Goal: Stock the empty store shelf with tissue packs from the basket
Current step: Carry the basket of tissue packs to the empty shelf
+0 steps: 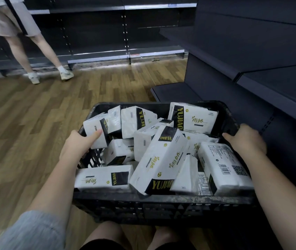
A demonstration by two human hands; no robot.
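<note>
A black plastic basket (161,197) fills the lower middle of the head view, held above the wooden floor in front of my knees. Several white tissue packs (161,159) with black and gold labels lie jumbled inside it. My left hand (78,145) grips the basket's left rim, thumb lying against one pack. My right hand (248,139) grips the right rim, fingers curled over the edge. The dark empty store shelf (177,91) stands just beyond the basket on the right, its lowest board bare.
A second dark shelving unit (125,53) runs along the back wall. A person's legs in white shoes (35,56) stand at the far left on the wooden floor (35,114). Upper boards of the right shelf (279,82) jut out above the basket.
</note>
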